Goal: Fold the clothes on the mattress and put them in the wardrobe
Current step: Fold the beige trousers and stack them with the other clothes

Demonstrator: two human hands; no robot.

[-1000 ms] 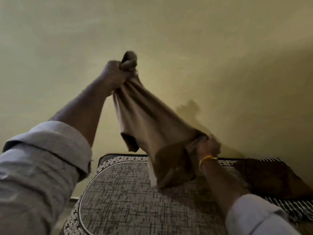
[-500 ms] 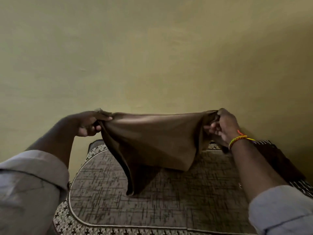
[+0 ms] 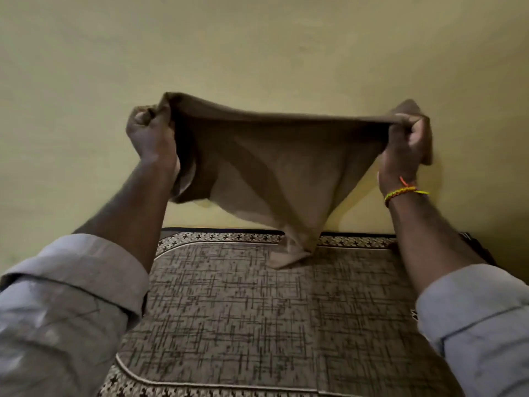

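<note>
A garment (image 3: 272,167) is hanging in the air in front of the wall (image 3: 257,38), stretched between two raised hands. The left hand (image 3: 151,136) is gripping its upper left corner and the right hand (image 3: 403,150) is gripping its upper right corner, so the top edge is running level between them. The cloth is sagging to a point below the middle, and that lowest tip is touching the mattress (image 3: 243,325) near its far edge, just before the wall. The mattress is lying below and between both forearms. A wristband (image 3: 400,191) is sitting on the right wrist. Another piece of cloth (image 3: 475,247) is lying at the mattress's far right, behind the right forearm.
</note>
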